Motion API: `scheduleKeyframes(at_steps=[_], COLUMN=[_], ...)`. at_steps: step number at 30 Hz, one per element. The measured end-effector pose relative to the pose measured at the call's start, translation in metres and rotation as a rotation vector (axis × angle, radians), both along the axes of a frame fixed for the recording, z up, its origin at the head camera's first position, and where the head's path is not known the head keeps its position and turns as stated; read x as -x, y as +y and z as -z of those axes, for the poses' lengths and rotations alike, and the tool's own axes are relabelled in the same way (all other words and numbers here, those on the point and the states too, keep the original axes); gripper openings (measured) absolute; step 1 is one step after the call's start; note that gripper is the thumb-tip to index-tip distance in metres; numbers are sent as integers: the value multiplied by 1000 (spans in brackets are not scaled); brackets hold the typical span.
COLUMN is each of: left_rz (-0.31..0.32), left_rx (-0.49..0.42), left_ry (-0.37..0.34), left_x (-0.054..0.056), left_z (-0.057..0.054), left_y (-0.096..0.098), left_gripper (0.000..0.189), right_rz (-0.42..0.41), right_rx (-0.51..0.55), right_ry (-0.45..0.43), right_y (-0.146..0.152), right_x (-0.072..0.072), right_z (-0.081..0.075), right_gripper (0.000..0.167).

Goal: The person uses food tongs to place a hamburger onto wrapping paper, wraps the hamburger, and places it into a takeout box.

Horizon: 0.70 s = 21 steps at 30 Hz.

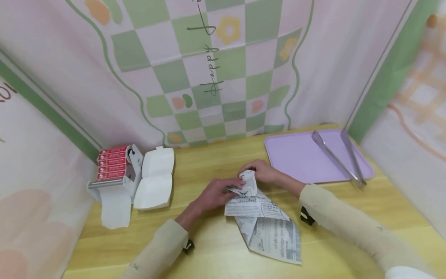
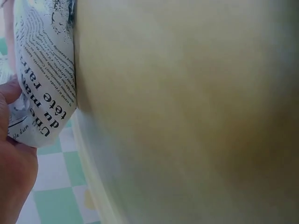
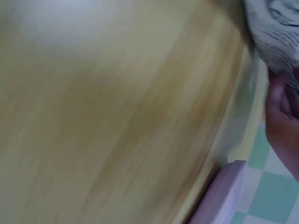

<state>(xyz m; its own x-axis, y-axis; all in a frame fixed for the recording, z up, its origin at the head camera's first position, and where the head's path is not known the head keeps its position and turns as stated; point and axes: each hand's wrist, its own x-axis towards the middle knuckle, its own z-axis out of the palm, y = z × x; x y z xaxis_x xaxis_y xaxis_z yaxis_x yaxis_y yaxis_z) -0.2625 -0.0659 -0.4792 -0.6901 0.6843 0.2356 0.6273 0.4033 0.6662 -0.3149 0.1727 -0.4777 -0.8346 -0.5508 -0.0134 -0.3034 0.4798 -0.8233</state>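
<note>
Newspaper-print wrapping paper (image 1: 258, 207) lies partly folded in the middle of the table, its loose tail spread toward the front. My left hand (image 1: 216, 192) grips the folded upper part from the left, thumb and fingers on either side of a flap. At the far right edge of that fold, my right hand (image 1: 263, 171) holds the paper with curled fingers. The left wrist view shows the printed paper (image 2: 46, 79) bulging beside the thumb. In the right wrist view, fingertips (image 3: 276, 86) pinch the paper's lower edge. Whatever the folds enclose is hidden.
A lilac tray (image 1: 289, 155) with metal tongs (image 1: 336, 157) lies at the back right. On the left stand a dispenser (image 1: 134, 170) with a roll of red labels (image 1: 112, 163) and an open white takeout box (image 1: 155, 178). Patterned curtains (image 1: 212, 116) border the wooden table (image 1: 205, 155).
</note>
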Motion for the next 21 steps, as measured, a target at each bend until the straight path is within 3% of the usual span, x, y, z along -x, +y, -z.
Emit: scheduleKeyframes(at_steps=[4, 10, 12, 14, 16, 18, 21], left_rz=[-101, -272, -299, -307, -300, -278, -234], left_rx=[0, 26, 31, 37, 41, 66, 159], left_ry=[-49, -181, -191, -177, -152, -112, 7], left_x=[-2, -2, -1, -1, -1, -2, -7], left_z=[0, -1, -1, 0, 0, -1, -5], left_y=[-2, -4, -3, -2, -2, -1, -1], left_gripper=[52, 56, 54, 52, 50, 47, 44], right_rz=[69, 92, 95, 67, -16, -147, -337], right_rx=[-29, 68, 89, 96, 60, 7, -125], right_ry=[118, 1, 1, 54, 182, 372, 821], right_y=[0, 3, 2, 1, 0, 1, 6], right_x=[-2, -3, -5, -7, -11, -14, -17], right_z=[1, 2, 1, 0, -2, -3, -2], right_gripper=[22, 13, 14, 16, 19, 21, 30])
